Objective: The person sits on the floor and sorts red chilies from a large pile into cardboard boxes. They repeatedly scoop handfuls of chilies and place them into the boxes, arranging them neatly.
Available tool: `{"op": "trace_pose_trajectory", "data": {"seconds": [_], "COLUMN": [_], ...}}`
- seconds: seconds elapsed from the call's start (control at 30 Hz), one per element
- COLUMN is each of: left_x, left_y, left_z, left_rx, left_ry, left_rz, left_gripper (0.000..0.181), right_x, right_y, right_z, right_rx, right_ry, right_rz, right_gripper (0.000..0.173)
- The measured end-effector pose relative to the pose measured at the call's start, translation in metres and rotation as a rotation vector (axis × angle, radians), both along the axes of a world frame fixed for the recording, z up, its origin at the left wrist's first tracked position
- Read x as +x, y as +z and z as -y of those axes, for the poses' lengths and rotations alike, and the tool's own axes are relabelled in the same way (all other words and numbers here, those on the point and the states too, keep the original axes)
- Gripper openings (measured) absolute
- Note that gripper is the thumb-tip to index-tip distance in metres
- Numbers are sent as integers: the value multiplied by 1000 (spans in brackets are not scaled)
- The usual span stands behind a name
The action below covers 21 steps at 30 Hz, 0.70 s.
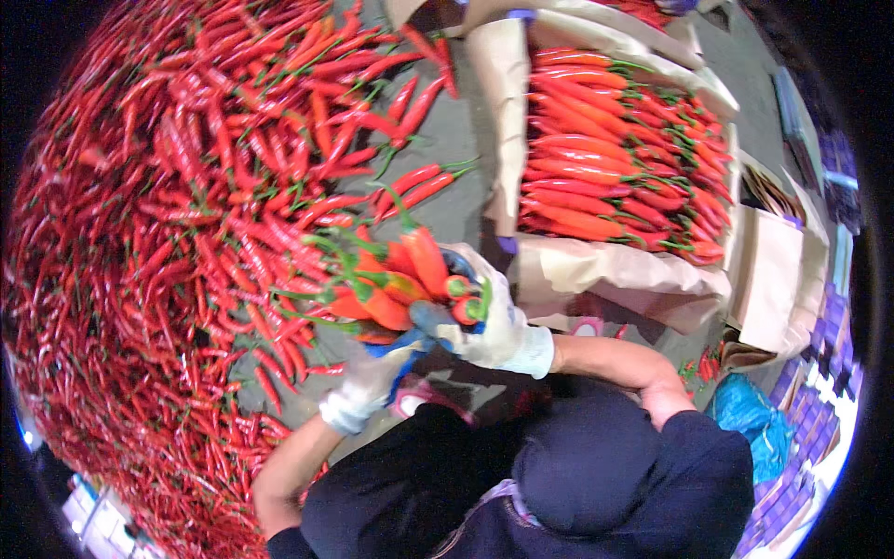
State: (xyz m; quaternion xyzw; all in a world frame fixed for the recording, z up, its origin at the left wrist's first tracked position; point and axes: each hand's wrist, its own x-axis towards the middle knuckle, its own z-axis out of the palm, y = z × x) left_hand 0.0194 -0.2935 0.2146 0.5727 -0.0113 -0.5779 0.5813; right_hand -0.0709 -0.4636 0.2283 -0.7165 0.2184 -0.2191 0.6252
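Note:
A bunch of red chili peppers [391, 286], green stems pointing mostly left and up, is gathered between my two gloved hands. My left hand [380, 370], in a white and blue work glove, cups the bunch from below, its fingers partly hidden. On the right side, my right hand [489, 328] grips the peppers, a few stem ends poking out near its thumb. Just beyond stands a box lined with brown paper [621, 279], where chili peppers [580, 154] lie in neat rows. A large heap of loose red chilies [174, 230] spreads to the left.
Several loose chilies [419, 189] lie on the grey floor [461, 133] between heap and box. Folded brown paper [768, 272] is at the right, near a blue plastic bag [751, 419] and stacked purple boxes [796, 447]. Another paper-lined box [587, 17] stands at the top.

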Motion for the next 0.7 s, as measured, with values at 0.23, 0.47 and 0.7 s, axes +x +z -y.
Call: {"op": "trace_pose_trajectory", "data": {"seconds": [0.23, 0.47, 0.7], "left_x": [-8, -105, -178], "left_y": [67, 55, 40], "left_z": [123, 271, 385], "left_rx": [-176, 223, -80], "left_ry": [109, -256, 159], "left_rz": [-735, -319, 174], "left_gripper": [41, 35, 31], "right_x": [-29, -93, -70], "right_y": [63, 118, 112], "right_z": [104, 257, 370], "right_rx": [243, 134, -434], "right_ry": [32, 276, 459], "right_rz": [-195, -664, -1024], "right_gripper": [49, 36, 68]}}
